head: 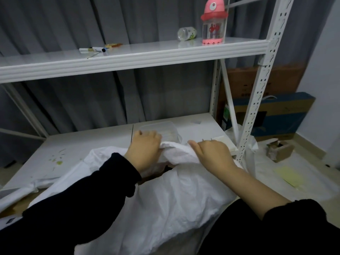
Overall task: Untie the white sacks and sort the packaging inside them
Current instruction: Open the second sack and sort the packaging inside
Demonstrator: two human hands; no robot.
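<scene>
Left hand (145, 148) and right hand (211, 153) both gripping bunched neck of white sack (165, 199); sack lying crumpled, bulging.

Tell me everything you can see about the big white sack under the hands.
The large white crinkled woven-looking sack lies bulging and full, its mouth end resting on the white metal lower shelf. The left hand and right hand each grip its bunched mouth, where a dark gap shows something brownish inside.
</scene>
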